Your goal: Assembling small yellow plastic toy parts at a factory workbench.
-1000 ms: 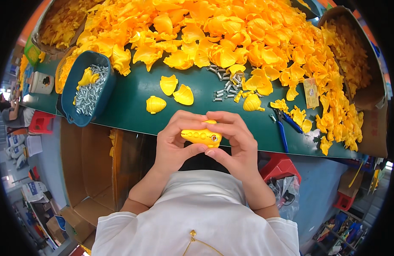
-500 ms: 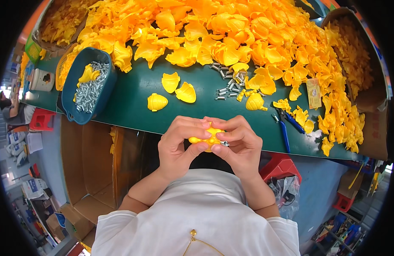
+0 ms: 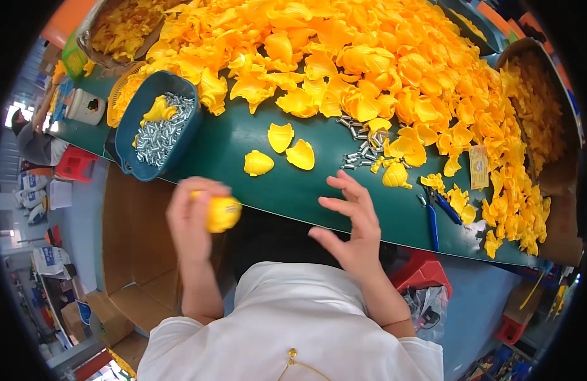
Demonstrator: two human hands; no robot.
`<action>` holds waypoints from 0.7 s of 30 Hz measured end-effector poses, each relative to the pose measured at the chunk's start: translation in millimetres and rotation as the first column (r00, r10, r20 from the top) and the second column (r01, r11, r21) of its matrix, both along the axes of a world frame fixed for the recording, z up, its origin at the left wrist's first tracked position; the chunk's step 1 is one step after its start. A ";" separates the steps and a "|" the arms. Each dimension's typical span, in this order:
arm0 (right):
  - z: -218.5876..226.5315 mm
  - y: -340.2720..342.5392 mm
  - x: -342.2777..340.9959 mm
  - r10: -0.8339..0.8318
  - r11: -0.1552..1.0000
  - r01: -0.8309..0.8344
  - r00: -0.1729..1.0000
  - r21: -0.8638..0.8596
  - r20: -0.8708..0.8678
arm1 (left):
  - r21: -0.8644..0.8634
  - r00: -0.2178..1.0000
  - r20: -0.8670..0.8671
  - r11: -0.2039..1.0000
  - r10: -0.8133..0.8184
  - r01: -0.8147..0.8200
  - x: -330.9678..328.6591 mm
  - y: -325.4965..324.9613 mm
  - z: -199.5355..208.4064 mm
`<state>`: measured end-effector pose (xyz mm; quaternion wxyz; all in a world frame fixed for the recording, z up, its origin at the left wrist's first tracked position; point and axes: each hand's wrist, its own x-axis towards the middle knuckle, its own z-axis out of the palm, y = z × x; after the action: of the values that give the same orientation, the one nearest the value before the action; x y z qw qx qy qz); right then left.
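Gripping one yellow plastic piece, the left hand, blurred, has its fingers and thumb wrapped round it at the near edge of the green desk, beside one cardboard box standing below. One right hand is spread, fingers and thumb apart, in front of the desk edge. Three yellow shells lie near each other on the desk, two close together and one to their left. Further right, one yellow part sits by a cluster of metal tubes, too crowded to count. One pair of blue-handled pliers, one paper card and one blue basin of more tubes also rest there, before a heap of yellow pieces beyond counting.
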<state>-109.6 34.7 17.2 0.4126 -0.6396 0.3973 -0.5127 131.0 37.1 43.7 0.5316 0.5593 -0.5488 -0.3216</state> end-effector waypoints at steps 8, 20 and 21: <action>2.9 -15.8 -11.4 -0.062 0.995 0.078 0.969 0.057 -0.238 | -0.006 0.906 0.317 0.956 0.280 -0.293 30.5 -1.5 29.4; 3.2 -50.5 -16.1 -0.340 0.940 0.224 0.698 -0.259 -0.630 | -0.189 0.618 0.785 0.965 0.039 0.179 -58.8 -137.5 -6.1; 3.0 -52.7 -15.5 -0.334 0.942 0.219 0.669 -0.254 -0.664 | -0.161 0.571 0.821 0.970 0.029 0.182 -60.3 -141.7 -7.2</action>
<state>-125.1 -18.0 20.2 0.0989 -0.7470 0.5753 -0.3183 70.7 -104.5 36.5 0.2639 0.5553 -0.7885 0.0149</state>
